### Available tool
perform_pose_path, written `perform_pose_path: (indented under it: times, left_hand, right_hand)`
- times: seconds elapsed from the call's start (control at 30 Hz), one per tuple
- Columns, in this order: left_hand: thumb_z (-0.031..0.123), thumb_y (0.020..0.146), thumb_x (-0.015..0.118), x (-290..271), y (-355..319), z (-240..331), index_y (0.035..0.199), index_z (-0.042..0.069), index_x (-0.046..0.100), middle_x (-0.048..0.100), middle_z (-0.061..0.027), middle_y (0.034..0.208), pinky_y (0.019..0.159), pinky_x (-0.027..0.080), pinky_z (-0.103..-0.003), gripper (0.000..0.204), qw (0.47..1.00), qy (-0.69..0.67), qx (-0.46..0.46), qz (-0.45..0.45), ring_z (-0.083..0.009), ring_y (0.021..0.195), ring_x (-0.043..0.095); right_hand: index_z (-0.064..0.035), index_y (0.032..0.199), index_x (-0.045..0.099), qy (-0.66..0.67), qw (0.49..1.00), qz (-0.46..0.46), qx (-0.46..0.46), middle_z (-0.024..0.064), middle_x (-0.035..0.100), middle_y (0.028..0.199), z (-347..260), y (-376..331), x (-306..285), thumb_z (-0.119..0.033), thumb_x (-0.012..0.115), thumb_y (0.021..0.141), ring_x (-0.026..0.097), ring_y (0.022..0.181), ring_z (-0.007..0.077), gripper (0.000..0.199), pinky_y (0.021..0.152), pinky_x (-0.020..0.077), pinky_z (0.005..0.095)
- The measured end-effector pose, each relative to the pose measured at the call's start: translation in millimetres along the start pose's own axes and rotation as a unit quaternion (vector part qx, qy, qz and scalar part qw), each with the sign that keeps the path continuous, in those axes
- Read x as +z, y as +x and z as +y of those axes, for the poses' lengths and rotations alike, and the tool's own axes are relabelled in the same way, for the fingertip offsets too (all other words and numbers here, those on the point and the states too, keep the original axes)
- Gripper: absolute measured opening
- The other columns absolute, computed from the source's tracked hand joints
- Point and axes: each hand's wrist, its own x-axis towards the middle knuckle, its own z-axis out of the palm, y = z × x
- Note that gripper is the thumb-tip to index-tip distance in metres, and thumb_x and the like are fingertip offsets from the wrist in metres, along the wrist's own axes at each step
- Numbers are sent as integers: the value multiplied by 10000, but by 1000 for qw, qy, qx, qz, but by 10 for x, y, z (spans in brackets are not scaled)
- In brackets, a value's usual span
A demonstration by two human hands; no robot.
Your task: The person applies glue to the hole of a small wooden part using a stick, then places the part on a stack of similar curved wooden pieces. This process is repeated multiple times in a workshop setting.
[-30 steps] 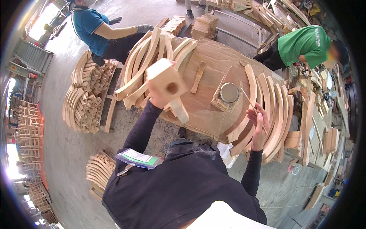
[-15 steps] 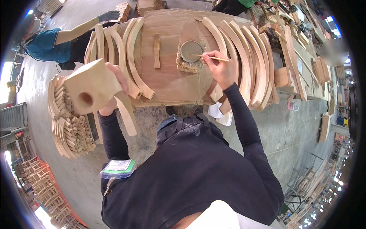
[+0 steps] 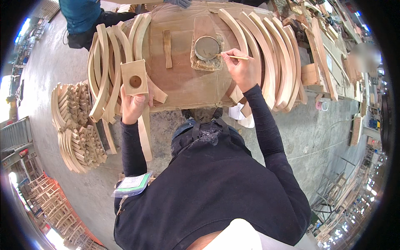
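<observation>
In my left hand (image 3: pixel 132 109) is a curved pale wooden piece, its square end (image 3: pixel 139 71) with a round hole turned up toward me. The rest of the piece hangs down below my hand. My right hand (image 3: pixel 241 73) pinches a thin wooden stick (image 3: pixel 238 57), whose tip reaches into a round tin (image 3: pixel 199 56) of greyish stuff. That tin rests on a crusty, stained block (image 3: pixel 207 65) on the table. A short flat wood strip (image 3: pixel 167 48) lies to its left.
Cardboard covers the table (image 3: pixel 181 89). Curved wooden pieces line its left (image 3: pixel 102 71) and right (image 3: pixel 277 62) sides. Stacked wooden parts (image 3: pixel 81 141) stand on the floor at left. A co-worker in a blue top (image 3: pixel 81 14) stands at the far left, a gloved hand (image 3: pixel 180 3) over the table's far edge.
My left hand has turned the wooden piece and moved it right, so its holed end faces up. The stick's tip stays at the tin. The co-worker has come closer to the table.
</observation>
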Motion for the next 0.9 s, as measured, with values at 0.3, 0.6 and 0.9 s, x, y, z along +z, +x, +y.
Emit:
perform_pose_path:
  times: [0.3,0.6,0.9]
  left_hand:
    - [638,731,678,-15,-5,-183,758,3,555,520,-12,591,419,418,-234,648,999,18,-31,-15,-103,473,532]
    - [651,719,684,-17,-21,-423,878,-8,577,515,19,616,422,422,-215,686,991,-8,-121,-56,-56,480,516]
    - [675,744,640,74,2,-570,834,4,548,478,3,554,394,391,-234,683,987,-13,-141,-80,-82,424,476]
  right_hand:
    - [24,853,649,228,962,89,118,85,689,767,290,-259,422,-130,658,884,681,720,150,157,639,540,249]
    - [12,988,603,527,792,154,266,158,670,1005,325,-389,450,-66,631,891,678,904,240,127,790,564,288]
    - [-53,953,575,520,766,129,356,148,686,969,326,-310,270,-157,668,882,681,905,215,156,713,556,270]
